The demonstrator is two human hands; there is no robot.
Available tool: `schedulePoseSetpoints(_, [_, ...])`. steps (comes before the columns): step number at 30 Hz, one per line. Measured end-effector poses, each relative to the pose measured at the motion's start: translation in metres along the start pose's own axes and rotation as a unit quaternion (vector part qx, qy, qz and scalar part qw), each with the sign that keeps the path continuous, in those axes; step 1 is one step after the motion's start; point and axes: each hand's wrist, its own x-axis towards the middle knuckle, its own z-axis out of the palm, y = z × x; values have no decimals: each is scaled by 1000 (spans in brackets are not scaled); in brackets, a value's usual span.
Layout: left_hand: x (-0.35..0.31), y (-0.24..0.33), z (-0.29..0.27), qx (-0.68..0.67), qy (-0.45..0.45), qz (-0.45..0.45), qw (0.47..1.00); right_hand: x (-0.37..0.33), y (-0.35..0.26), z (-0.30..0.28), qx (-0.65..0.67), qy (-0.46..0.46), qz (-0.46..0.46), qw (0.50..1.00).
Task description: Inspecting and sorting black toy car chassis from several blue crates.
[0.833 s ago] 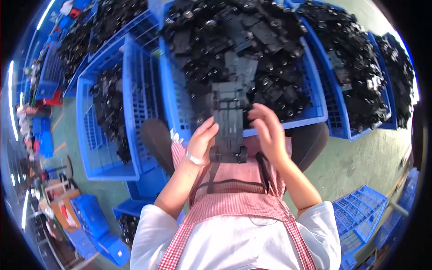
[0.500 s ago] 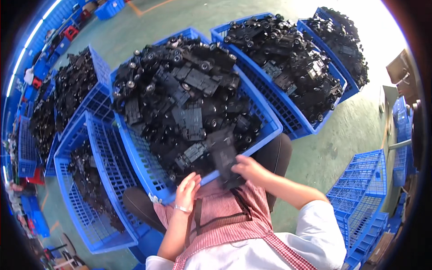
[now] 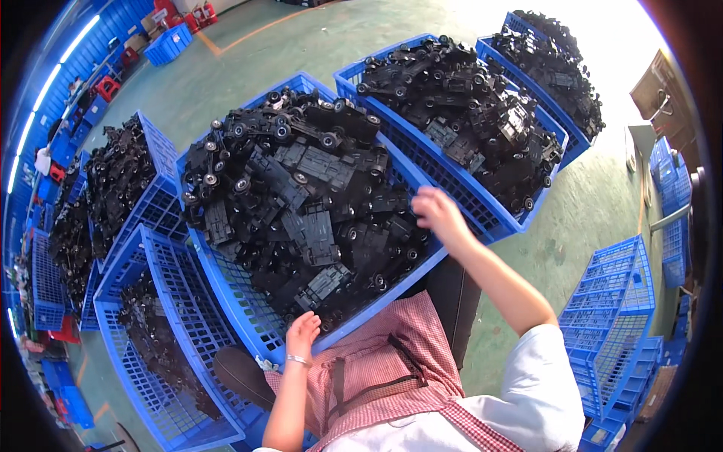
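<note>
A blue plastic crate (image 3: 280, 348) in front of my knees is heaped with black toy car chassis (image 3: 310, 235), many with small wheels. My left hand (image 3: 303, 334), a bracelet at its wrist, is at the crate's near edge. Its fingers are loosely bent and hold nothing visible. My right hand (image 3: 439, 214) is over the crate's right side, beside the heap. Its fingers are parted and slightly blurred, with no chassis seen in them.
More crates of black chassis stand at the right (image 3: 459, 120), far right (image 3: 542, 68) and left (image 3: 120, 181). A partly filled blue crate (image 3: 113, 343) is by my left knee. Stacked blue crates (image 3: 606, 316) stand to my right.
My right hand has let go of the black chassis it held over my lap and moved up to the crate's right side. My left hand has shifted slightly down and left.
</note>
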Motion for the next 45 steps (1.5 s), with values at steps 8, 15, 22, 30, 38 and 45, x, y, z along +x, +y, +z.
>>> schedulePoseSetpoints(8, [91, 43, 36, 185, 79, 141, 969, -60, 113, 42, -480, -82, -237, 840])
schedulePoseSetpoints(15, [173, 80, 108, 512, 246, 54, 821, -62, 127, 65, -455, -18, -301, 838])
schedulePoseSetpoints(22, [173, 66, 124, 543, 287, 147, 776, -61, 124, 65, -450, -4, -315, 835])
schedulePoseSetpoints(30, [118, 35, 64, 230, -4, 59, 971, -95, 94, 87, -121, -92, -74, 986])
schedulePoseSetpoints(38, [6, 64, 45, -224, -67, 35, 972, -146, 27, 85, -140, -241, -194, 940])
schedulePoseSetpoints(45, [-33, 88, 49, -173, -91, 2, 981, -134, -3, 100, -176, -206, -349, 897])
